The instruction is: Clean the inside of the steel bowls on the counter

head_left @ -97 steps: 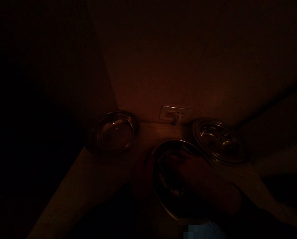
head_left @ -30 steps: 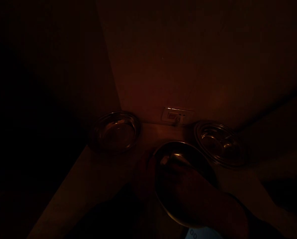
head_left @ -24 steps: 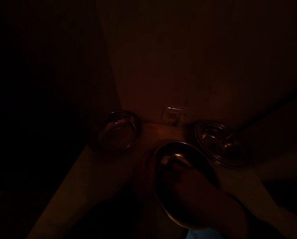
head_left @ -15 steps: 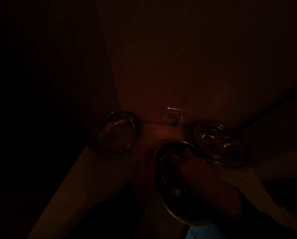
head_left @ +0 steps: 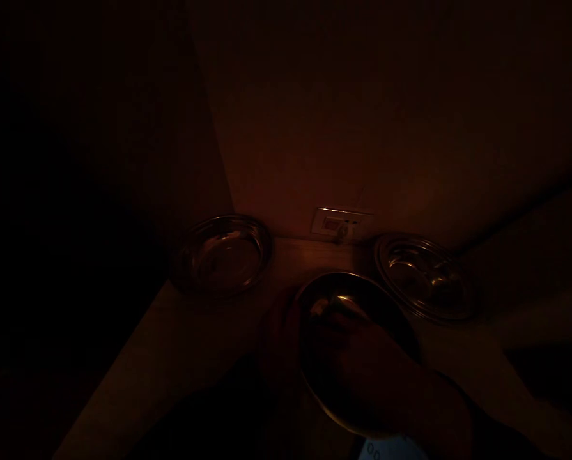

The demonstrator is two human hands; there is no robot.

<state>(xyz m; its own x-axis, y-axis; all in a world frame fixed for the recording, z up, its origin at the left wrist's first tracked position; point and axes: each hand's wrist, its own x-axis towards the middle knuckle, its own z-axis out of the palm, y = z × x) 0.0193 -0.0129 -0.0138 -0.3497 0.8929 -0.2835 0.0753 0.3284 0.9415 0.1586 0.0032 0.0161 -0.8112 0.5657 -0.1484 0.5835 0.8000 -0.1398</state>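
A metal bowl [head_left: 386,312] is sitting in the middle of a very dim surface [head_left: 312,252], and the right hand [head_left: 357,350] is reaching down inside it. Half a second ago that hand was lying closer to the far wall; now it is resting nearer, and amber glints are showing on the far inner wall. I am judging that it is working across the inside rather than staying at one spot. The bowl is surrounding the right fingers; in this dark I cannot tell whether they are spreading, pressing together or pinching something. The left hand [head_left: 280,332] is lying against the bowl's left rim, its grip too shadowed for me to read. Just beyond, at right, a metal dish [head_left: 427,278], perhaps a stack, is sitting close beside the bowl; at far left a round dish [head_left: 231,259] is sitting apart. Between them, a socket plate [head_left: 331,223] is showing on the wall [head_left: 333,140]. Nearest me, a pale blue panel [head_left: 394,448] is glowing past the near rim.
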